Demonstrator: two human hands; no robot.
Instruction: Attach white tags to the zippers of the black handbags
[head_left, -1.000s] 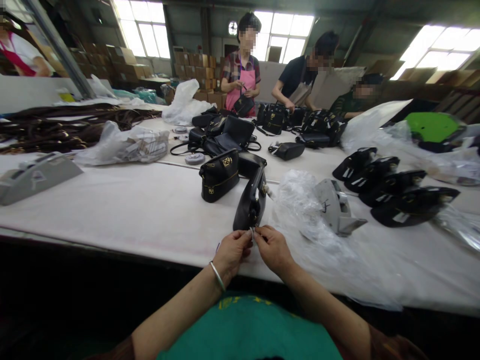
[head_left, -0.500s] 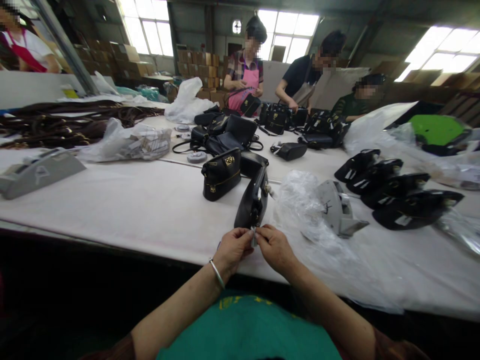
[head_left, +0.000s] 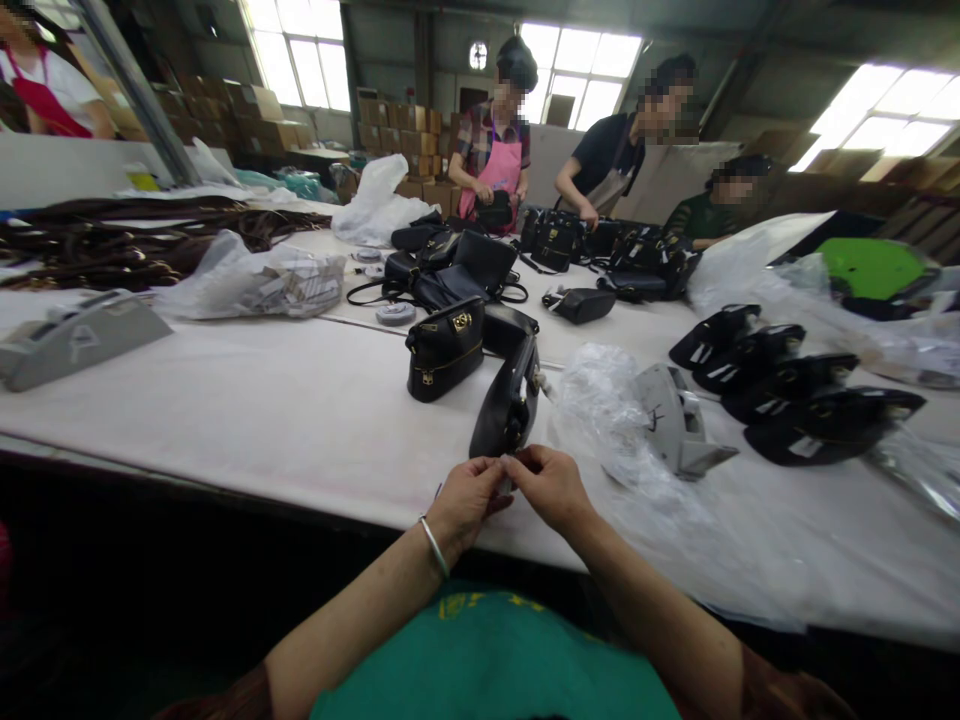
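A black bag lies tilted on the white table, close to its front edge. At its near end my left hand and my right hand meet, fingertips pinched together around a small white tag, which the fingers mostly cover. Another black bag with gold zip and clasp stands upright just to the left. Behind the tilted bag is one more dark bag, partly hidden.
A grey tape dispenser and clear plastic lie right, beyond them several black bags. Another dispenser stands left, near dark straps. Across the table, people handle bags.
My right hand has shifted its fingertips slightly left over the tag, which is now more covered. Across the table, the person in a pink apron has moved the bag they hold.
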